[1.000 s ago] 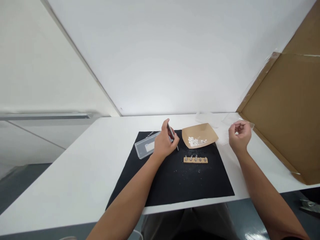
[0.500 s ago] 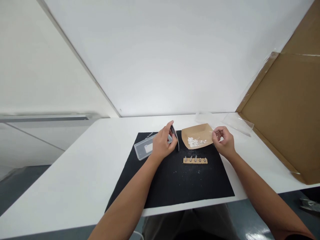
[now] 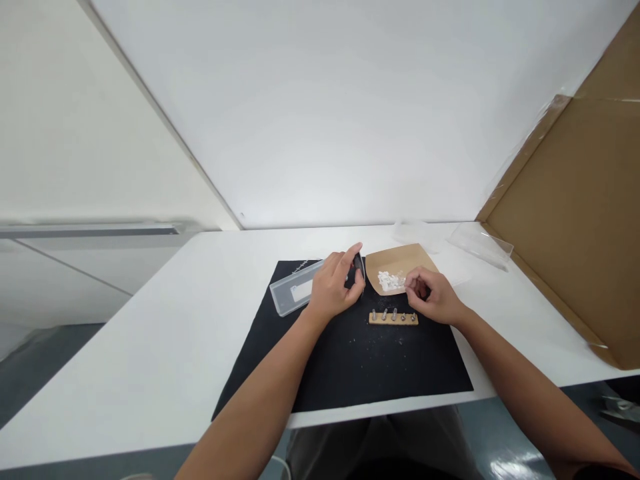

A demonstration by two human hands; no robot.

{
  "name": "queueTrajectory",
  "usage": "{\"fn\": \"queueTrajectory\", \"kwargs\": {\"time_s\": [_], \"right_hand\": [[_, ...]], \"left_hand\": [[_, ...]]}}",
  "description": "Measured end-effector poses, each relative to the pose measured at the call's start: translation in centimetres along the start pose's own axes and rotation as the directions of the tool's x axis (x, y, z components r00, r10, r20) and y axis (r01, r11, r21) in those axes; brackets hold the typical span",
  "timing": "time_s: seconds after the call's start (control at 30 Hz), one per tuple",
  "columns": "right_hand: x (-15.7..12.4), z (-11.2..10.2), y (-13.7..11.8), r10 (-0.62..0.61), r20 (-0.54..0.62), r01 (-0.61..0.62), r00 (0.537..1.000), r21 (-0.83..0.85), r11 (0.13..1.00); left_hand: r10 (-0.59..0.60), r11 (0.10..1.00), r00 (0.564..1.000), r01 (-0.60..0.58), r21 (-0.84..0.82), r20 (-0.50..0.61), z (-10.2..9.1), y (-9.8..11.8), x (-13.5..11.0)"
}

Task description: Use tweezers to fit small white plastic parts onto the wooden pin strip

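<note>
My left hand point(image 3: 336, 291) is closed round a thin dark tool point(image 3: 359, 268), likely tweezers, over the black mat point(image 3: 350, 353). My right hand point(image 3: 434, 296) rests with curled fingers at the near edge of a brown paper tray point(image 3: 400, 259) that holds several small white pieces point(image 3: 391, 281). What the right fingers pinch, if anything, is too small to see. Just below both hands lies a small wooden block point(image 3: 393, 319) with several metal pins standing in it.
A clear plastic case point(image 3: 294, 291) lies on the mat left of my left hand. Clear plastic sheets point(image 3: 480, 241) lie at the table's back right. A large cardboard panel point(image 3: 575, 220) leans along the right side. The white table point(image 3: 165, 320) extends left.
My right hand has moved left from the table's right side to the paper tray and down toward the wooden block. My left hand shifted slightly right with the tool.
</note>
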State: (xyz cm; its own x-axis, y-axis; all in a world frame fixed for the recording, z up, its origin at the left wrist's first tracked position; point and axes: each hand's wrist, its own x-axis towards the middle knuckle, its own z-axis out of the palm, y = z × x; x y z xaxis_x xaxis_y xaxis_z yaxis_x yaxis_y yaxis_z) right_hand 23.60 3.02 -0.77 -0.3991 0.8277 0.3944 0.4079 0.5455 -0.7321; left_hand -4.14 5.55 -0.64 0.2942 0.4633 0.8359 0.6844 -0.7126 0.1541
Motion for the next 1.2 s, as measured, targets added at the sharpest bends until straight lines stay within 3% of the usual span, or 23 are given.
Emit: {"fn": "queueTrajectory", "kwargs": {"time_s": [0.1, 0.23, 0.97, 1.2], "right_hand": [[-0.2, -0.6, -0.3, 0.022, 0.233, -0.044, 0.972, 0.089, 0.995], [-0.3, -1.0, -0.6, 0.048, 0.344, -0.095, 0.938, 0.121, 0.988], [-0.3, -1.0, -1.0, 0.064, 0.431, -0.084, 0.9, 0.029, 0.996], [-0.2, -1.0, -1.1, 0.062, 0.35, -0.111, 0.935, 0.122, 0.986]], "left_hand": [[0.001, 1.0, 1.0, -0.001, -0.009, -0.004, -0.1, 0.2, 0.1], [-0.01, 1.0, 1.0, 0.01, -0.011, 0.014, -0.1, 0.4, 0.1], [-0.024, 0.998, 0.994, 0.029, -0.051, 0.103, 0.0, 0.6, 0.1], [-0.088, 0.991, 0.986, 0.1, -0.084, 0.138, 0.2, 0.5, -0.3]]}}
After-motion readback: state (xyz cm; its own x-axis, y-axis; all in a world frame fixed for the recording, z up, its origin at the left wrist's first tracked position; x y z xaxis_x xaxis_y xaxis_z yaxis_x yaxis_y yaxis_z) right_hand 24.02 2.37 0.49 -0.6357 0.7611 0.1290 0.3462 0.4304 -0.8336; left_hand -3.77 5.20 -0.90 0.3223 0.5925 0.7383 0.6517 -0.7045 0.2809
